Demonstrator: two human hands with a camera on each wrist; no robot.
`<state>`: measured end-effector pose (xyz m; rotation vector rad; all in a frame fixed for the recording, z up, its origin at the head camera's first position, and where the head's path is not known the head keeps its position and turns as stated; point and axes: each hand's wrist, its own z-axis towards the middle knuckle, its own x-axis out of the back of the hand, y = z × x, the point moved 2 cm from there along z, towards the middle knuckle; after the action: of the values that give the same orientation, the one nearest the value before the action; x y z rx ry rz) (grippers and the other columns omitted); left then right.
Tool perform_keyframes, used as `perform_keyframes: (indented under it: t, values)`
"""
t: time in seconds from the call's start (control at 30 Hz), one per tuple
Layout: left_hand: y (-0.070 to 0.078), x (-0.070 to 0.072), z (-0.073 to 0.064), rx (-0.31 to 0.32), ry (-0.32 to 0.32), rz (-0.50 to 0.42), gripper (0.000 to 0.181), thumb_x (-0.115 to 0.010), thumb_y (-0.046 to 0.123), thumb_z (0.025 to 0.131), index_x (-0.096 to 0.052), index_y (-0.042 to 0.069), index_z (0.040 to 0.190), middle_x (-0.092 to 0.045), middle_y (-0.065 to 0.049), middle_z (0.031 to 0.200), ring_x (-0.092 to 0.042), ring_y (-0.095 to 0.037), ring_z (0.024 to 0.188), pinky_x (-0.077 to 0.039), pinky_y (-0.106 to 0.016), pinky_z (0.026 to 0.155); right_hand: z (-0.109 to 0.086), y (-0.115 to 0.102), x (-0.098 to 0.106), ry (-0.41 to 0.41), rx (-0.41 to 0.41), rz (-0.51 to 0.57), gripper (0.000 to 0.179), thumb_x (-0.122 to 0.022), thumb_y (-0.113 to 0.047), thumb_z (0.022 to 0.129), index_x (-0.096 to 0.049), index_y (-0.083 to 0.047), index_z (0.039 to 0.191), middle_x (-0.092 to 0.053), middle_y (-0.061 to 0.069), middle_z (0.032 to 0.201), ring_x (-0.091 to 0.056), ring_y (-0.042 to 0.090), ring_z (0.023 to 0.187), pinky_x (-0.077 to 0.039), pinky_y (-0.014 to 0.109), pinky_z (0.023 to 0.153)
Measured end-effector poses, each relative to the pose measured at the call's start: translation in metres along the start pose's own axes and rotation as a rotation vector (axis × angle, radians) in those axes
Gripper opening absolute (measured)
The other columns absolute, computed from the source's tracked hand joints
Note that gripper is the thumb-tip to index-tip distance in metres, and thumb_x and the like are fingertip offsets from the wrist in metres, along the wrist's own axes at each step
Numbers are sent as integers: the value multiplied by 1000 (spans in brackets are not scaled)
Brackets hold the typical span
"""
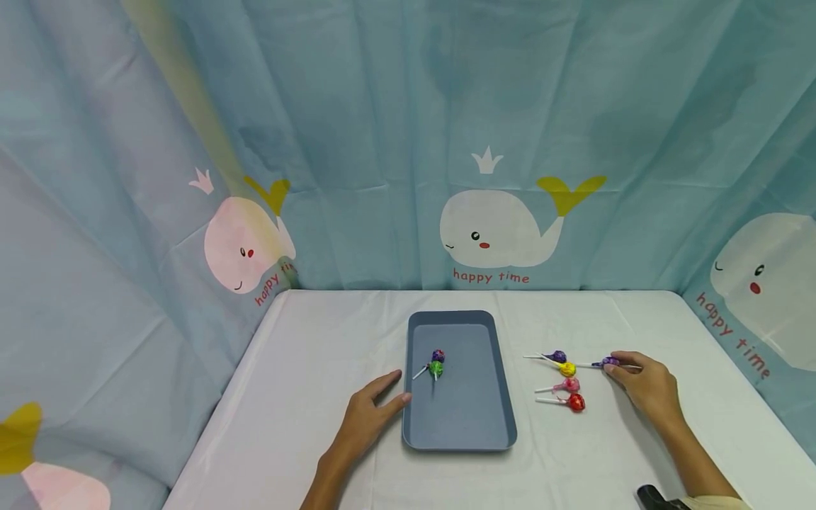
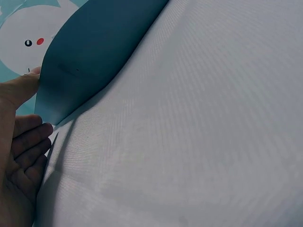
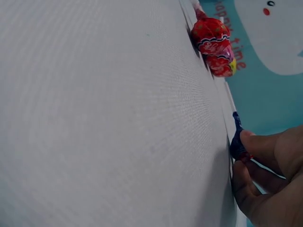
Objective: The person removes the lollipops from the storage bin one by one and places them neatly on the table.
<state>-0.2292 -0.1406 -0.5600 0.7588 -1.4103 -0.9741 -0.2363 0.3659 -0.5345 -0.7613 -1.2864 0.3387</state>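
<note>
My right hand (image 1: 650,386) is at the right of the table, its thumb and fingertips pinching a purple-wrapped lollipop (image 1: 609,362) whose white stick points left. In the right wrist view that lollipop (image 3: 238,139) looks dark blue and sits low against the cloth. A short bit of white stick shows under the fingers; what it belongs to is hidden. My left hand (image 1: 371,412) touches the left rim of a blue-grey tray (image 1: 459,425) with thumb and forefinger, the other fingers loosely bent. Inside the tray lie a purple lollipop (image 1: 438,355) and a green lollipop (image 1: 436,369).
Between tray and right hand lie a purple lollipop (image 1: 559,356), a yellow one (image 1: 567,369), a pink one (image 1: 571,384) and a red one (image 1: 576,403), sticks mostly leftward. A white cloth (image 1: 319,340) covers the table. Behind hangs a whale-print curtain (image 1: 382,142).
</note>
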Motion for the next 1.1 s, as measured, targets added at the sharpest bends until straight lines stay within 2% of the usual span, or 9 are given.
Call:
perform_keyframes:
  t: [0.8, 0.87, 0.97, 1.03, 1.1]
  values:
    - [1, 1, -2, 6, -10, -16, 70, -79, 55, 92, -62, 19, 150, -59, 0, 155, -45, -30, 153, -35, -55, 127, 3, -2, 2, -19, -44, 4, 42, -68, -15, 105, -62, 7, 140, -63, 36, 135, -61, 58, 122, -56, 65, 95]
    - [1, 1, -2, 4, -10, -13, 70, -78, 55, 92, -62, 19, 151, -59, 0, 155, -45, -30, 153, -35, -55, 127, 3, -2, 3, -22, -45, 6, 42, -68, -17, 105, -62, 6, 140, -63, 36, 135, -61, 58, 122, -59, 61, 91]
    - [0, 1, -1, 0, -11, -11, 70, -78, 55, 93, -62, 19, 151, -59, 0, 155, -45, -31, 153, -35, -56, 127, 2, -3, 5, -17, -46, 7, 43, -68, -19, 105, -62, 5, 141, -65, 36, 133, -65, 55, 116, -64, 42, 76]
    - [0, 1, -1, -1, -12, -8, 70, -78, 56, 93, -61, 19, 151, -59, 0, 155, -45, -30, 152, -35, -55, 127, 1, -4, 6, -6, -49, 13, 44, -68, -21, 106, -63, 5, 141, -67, 36, 130, -69, 50, 108, -59, 29, 65]
    - [0, 1, -1, -2, -11, -7, 70, -77, 56, 93, -62, 19, 151, -59, 0, 155, -45, -31, 152, -35, -55, 127, 1, -6, 7, 9, -46, 20, 44, -68, -22, 106, -63, 4, 141, -69, 35, 126, -71, 45, 101, -52, 22, 58]
